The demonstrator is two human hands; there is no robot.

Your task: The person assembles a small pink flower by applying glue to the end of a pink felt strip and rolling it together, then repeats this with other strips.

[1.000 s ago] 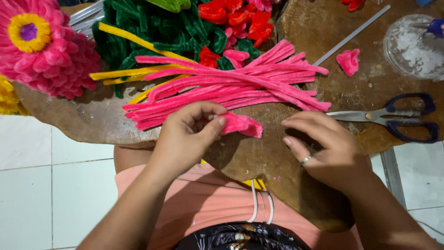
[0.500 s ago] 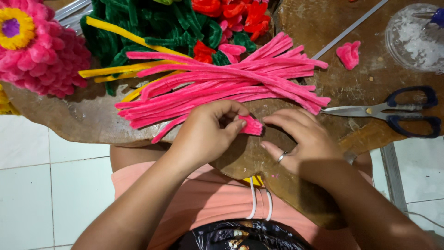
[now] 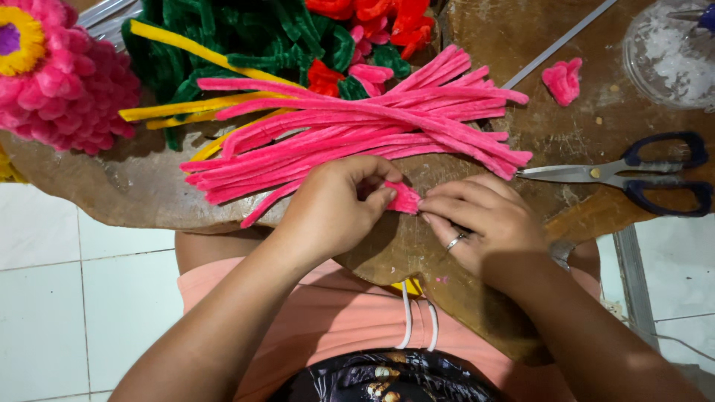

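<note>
My left hand and my right hand meet over a worn brown wooden board and pinch a small folded piece of pink fuzzy pipe cleaner between their fingertips. A ring sits on a finger of the right hand. Just beyond the hands lies a loose bundle of long pink pipe cleaners. A small curled pink piece rests farther back on the board.
Blue-handled scissors lie to the right. A clear round container stands at the back right, a thin grey rod beside it. Green, yellow and red pipe cleaners pile up behind. A pink fuzzy flower sits left. White floor tiles below.
The pink piece was a longer strip a second ago; it is now folded much smaller. My right hand has moved left onto it, and both hands have closed in together.
</note>
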